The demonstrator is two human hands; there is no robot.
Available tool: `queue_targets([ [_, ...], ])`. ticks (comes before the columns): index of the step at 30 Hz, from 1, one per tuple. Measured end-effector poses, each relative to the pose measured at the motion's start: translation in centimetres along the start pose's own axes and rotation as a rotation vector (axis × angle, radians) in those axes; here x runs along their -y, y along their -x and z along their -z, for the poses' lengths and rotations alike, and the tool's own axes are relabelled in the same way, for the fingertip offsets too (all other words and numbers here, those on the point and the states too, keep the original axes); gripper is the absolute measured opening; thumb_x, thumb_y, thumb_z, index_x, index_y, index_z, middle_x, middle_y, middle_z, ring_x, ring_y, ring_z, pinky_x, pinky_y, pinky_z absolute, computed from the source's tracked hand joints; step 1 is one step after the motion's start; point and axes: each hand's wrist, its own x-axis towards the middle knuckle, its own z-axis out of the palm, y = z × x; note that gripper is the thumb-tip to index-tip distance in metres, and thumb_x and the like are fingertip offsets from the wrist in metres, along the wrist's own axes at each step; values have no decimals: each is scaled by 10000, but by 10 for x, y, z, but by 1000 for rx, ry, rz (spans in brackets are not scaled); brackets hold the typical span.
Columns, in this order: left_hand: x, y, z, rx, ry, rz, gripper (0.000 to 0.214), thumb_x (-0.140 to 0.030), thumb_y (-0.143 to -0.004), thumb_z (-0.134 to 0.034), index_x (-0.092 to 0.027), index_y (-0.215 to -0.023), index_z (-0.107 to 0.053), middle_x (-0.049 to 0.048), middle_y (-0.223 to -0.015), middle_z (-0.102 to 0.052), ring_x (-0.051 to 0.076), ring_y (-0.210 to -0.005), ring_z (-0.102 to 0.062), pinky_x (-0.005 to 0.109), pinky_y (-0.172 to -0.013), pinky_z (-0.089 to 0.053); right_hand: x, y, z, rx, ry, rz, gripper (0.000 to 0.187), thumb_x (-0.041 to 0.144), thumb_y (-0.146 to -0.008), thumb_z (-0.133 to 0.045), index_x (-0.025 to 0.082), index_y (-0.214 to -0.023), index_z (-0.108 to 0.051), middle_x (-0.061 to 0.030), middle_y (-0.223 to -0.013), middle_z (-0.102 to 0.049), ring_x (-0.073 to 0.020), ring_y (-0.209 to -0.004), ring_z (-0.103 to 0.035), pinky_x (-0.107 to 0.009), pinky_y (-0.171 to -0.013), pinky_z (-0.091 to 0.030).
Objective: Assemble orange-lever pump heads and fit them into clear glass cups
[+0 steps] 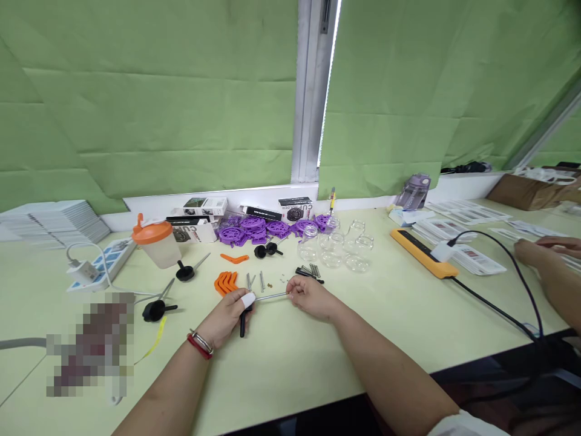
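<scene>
My left hand (229, 315) is closed around a black handle (242, 324) with a thin metal rod (271, 296) sticking out to the right; a white cot covers one fingertip. My right hand (311, 297) pinches the rod's far end. Just beyond the hands lie orange curved plastic pieces (226, 282), loose metal pins (254, 281), small springs (312, 270) and a black part (308, 275).
Purple plastic parts (267, 229), glass jars (338, 245), black knobs with rods (185, 271), an orange-lidded cup (157, 242), a power strip (102, 263) and small boxes (200, 215) sit further back. An orange-yellow device (420, 253) with cable lies right. Another person's hands (551, 251) rest at far right.
</scene>
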Motion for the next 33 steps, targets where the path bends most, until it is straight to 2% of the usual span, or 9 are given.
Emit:
queue_targets([
  [7,2,-2,1,-7,16,5,332,-499,-797,-558,-179,-725,-502,-43,-602,-452,91,-500,-395,210,-437,-370,-5,-2,-4,1,-29,-37,66,256,-810,-531,190,-814,-533,27,-625,-524,-78,-505,-401,-199,-484,-322],
  [17,2,-1,0,-12,31,12,325,-492,-799,-560,-178,-732,-506,-30,-623,-482,90,-501,-402,206,-428,-376,-2,-2,-6,4,-50,-74,188,351,-841,-533,180,-762,-525,17,-616,-537,-72,-482,-386,-200,-473,-303],
  [24,2,-2,1,-9,23,11,336,-505,-795,-555,-183,-714,-510,-40,-565,-454,97,-495,-396,206,-435,-366,2,-1,-6,-2,-58,-88,284,419,-851,-522,173,-710,-522,11,-601,-532,-70,-458,-370,-209,-464,-286],
  [29,1,-1,0,-26,27,20,339,-506,-783,-571,-182,-708,-505,-42,-557,-458,94,-490,-389,200,-436,-343,3,-1,-4,-25,-55,-83,232,399,-846,-530,175,-786,-543,12,-618,-538,-75,-470,-382,-210,-472,-299],
  [33,-1,-1,-1,-26,34,25,334,-498,-776,-581,-183,-701,-499,-43,-558,-462,97,-495,-394,205,-440,-350,1,-1,-4,-20,-51,-39,129,312,-826,-553,190,-862,-538,24,-623,-536,-83,-509,-419,-201,-493,-324],
])
